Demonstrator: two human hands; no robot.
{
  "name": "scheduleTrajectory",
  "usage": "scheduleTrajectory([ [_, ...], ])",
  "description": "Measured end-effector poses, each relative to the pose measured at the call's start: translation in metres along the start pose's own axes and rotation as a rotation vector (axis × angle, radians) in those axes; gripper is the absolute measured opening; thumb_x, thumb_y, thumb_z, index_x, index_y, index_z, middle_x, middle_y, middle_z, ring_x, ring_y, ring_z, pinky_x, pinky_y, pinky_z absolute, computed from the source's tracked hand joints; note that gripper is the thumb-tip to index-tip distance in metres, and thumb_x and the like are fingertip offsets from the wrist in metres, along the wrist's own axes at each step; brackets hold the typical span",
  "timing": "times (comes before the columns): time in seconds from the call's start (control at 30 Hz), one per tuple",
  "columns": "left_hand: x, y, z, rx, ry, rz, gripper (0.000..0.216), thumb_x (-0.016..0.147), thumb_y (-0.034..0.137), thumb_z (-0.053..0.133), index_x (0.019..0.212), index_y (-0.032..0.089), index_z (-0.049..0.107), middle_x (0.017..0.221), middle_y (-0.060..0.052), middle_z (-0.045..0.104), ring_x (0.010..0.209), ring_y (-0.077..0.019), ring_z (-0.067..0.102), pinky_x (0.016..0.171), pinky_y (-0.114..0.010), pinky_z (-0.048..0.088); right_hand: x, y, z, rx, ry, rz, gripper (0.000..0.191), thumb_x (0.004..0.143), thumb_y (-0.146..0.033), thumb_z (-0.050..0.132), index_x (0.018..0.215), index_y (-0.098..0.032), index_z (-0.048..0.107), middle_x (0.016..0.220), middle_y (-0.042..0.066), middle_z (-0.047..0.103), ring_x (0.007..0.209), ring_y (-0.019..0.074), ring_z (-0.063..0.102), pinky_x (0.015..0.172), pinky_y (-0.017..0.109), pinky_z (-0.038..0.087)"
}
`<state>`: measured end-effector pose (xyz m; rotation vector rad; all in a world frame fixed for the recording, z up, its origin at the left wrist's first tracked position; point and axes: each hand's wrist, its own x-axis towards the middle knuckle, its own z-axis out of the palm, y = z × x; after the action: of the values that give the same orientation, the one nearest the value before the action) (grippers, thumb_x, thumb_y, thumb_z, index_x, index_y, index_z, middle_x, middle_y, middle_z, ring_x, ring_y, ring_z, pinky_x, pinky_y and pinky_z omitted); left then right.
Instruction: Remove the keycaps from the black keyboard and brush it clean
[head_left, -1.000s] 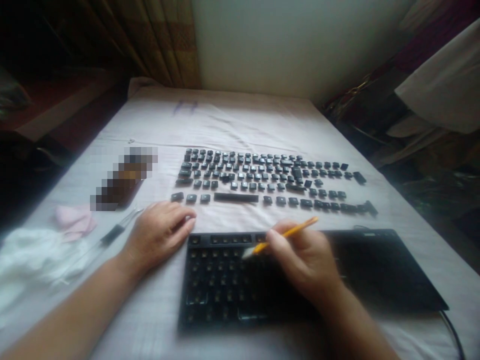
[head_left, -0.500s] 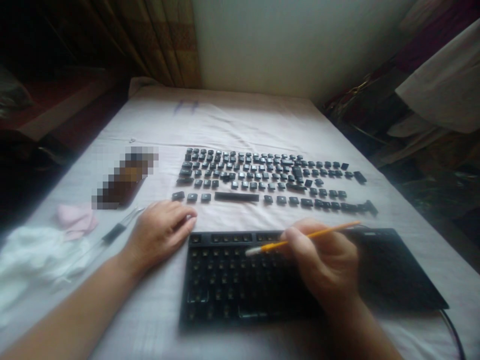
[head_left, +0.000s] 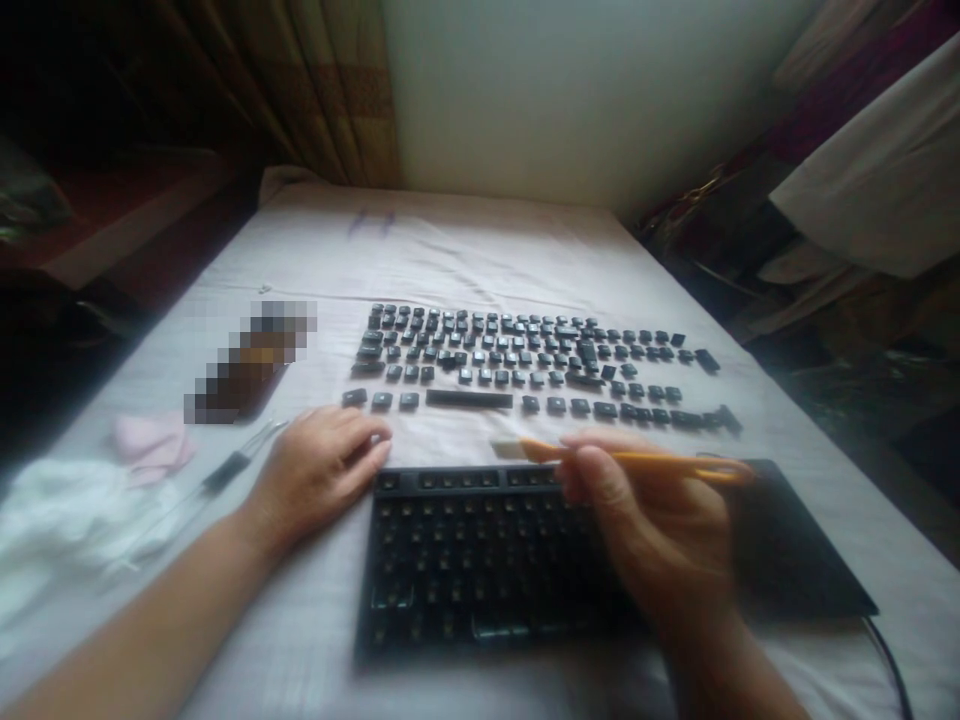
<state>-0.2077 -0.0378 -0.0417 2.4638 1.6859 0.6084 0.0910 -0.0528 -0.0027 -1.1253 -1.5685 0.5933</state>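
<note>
My right hand [head_left: 660, 520] grips a small paintbrush [head_left: 544, 451] with an orange-yellow handle and pale bristles. Its tip points left, just above the far edge of the black keyboard [head_left: 450, 560]. With its keycaps off, the keyboard shows rows of small bare key stems; my right hand covers part of its right side. On the sheet at the keyboard's far left corner rests my left hand [head_left: 322, 465], fingers loosely curved and nothing seen in them. Beyond both hands lie the removed black keycaps [head_left: 480, 357] in rows, with the long space bar [head_left: 469, 399] in front.
At the left lie a pink cloth [head_left: 154, 445], a white cloth [head_left: 67, 510], a wire tool with a dark grip [head_left: 227, 470] and a dark, partly pixelated object [head_left: 259, 385]. A cable [head_left: 889, 660] runs off at the right. A light sheet [head_left: 465, 245] covers the surface.
My right hand has turned the paintbrush and lifted its bristles away from over the key rows, toward the keyboard's far edge. My left hand has stayed in place.
</note>
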Motion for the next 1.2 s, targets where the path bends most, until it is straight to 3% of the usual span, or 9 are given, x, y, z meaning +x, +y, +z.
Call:
scheduleTrajectory([
  [0.13,0.000,-0.001,0.000,-0.002,0.012,0.007,0.019,0.093,0.039,0.053,0.095,0.026,0.067,0.091,0.002,0.072,0.083,-0.0159,0.064,0.079,-0.031,0.044,0.005,-0.005,-0.020,-0.056,-0.117,-0.012,0.014,0.088,-0.018,0.070,0.095,-0.028,0.075,0.083,-0.001,0.077,0.073,0.0170,0.073,0.074,0.028,0.061],
  [0.23,-0.001,-0.001,0.001,-0.004,0.019,0.007,0.019,0.093,0.039,0.053,0.095,0.026,0.067,0.092,0.002,0.072,0.085,-0.0160,0.065,0.079,-0.031,0.044,0.010,-0.002,-0.028,-0.019,-0.168,0.038,0.011,0.087,-0.017,0.069,0.086,-0.027,0.074,0.074,-0.002,0.074,0.065,0.0156,0.071,0.064,0.023,0.059],
  [0.37,-0.001,-0.002,0.001,0.003,0.013,-0.001,0.020,0.094,0.039,0.053,0.096,0.026,0.067,0.093,0.002,0.072,0.086,-0.0160,0.065,0.079,-0.030,0.045,0.008,0.011,-0.023,0.077,-0.210,0.078,0.014,0.091,-0.015,0.063,0.082,-0.023,0.069,0.061,-0.004,0.068,0.050,0.0117,0.065,0.049,0.018,0.052],
  [0.73,0.000,-0.004,0.001,-0.010,0.026,0.009,0.019,0.092,0.040,0.054,0.095,0.028,0.068,0.093,0.001,0.073,0.086,-0.0178,0.066,0.077,-0.032,0.047,0.005,0.021,-0.024,-0.018,-0.274,-0.036,0.015,0.090,-0.010,0.059,0.083,-0.023,0.065,0.069,-0.004,0.069,0.058,0.0107,0.067,0.056,0.017,0.052],
  [0.93,-0.002,-0.006,0.001,-0.009,0.019,0.017,0.017,0.092,0.040,0.055,0.098,0.028,0.066,0.094,0.001,0.072,0.088,-0.0175,0.065,0.080,-0.032,0.047,0.008,0.019,-0.025,-0.041,-0.430,-0.071,0.012,0.090,-0.011,0.058,0.087,-0.020,0.066,0.072,0.000,0.072,0.061,0.0128,0.069,0.059,0.019,0.053],
  [1.2,-0.002,-0.005,0.001,-0.006,0.010,0.009,0.017,0.092,0.040,0.054,0.097,0.028,0.067,0.091,0.001,0.071,0.084,-0.0178,0.065,0.079,-0.033,0.047,0.010,0.010,-0.033,0.030,-0.556,0.058,0.017,0.092,-0.015,0.054,0.079,-0.019,0.065,0.063,0.000,0.066,0.052,0.0124,0.062,0.048,0.020,0.048],
])
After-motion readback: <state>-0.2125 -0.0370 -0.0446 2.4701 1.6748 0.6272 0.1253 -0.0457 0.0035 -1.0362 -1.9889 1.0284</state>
